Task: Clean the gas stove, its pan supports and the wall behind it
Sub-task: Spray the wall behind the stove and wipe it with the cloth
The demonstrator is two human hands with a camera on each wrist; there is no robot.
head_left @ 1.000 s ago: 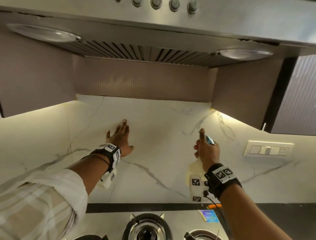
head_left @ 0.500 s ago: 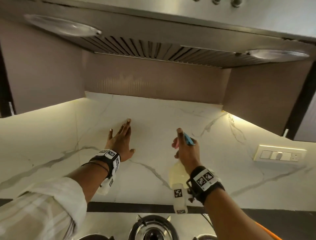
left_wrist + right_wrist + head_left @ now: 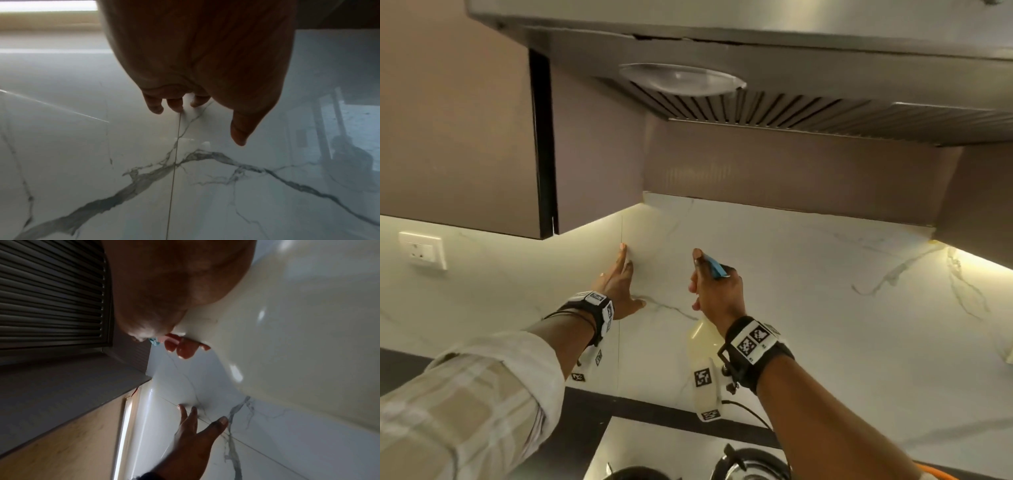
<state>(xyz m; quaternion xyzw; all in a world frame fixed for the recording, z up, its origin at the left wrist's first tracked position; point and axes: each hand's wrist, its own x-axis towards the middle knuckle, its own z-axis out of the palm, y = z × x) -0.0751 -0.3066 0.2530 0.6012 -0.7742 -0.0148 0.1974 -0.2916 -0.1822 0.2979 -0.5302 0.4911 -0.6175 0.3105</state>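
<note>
The white marble wall fills the middle of the head view. My left hand lies flat against it with straight fingers, fingertips on a vertical tile seam just below the cabinet's corner. To its right, my right hand grips a pale spray bottle whose blue nozzle points at the wall. In the right wrist view the bottle bulks beside my curled fingers, with the left hand beyond. The gas stove's burners peek in at the bottom edge.
The chimney hood with its slatted filter hangs overhead. A brown wall cabinet sits at the upper left, with a wall socket under it. An orange hose shows at the bottom right.
Both hands have moved left along the wall, from under the hood's middle to its left corner. The left hand stays flat on the marble; the right still holds the bottle.
</note>
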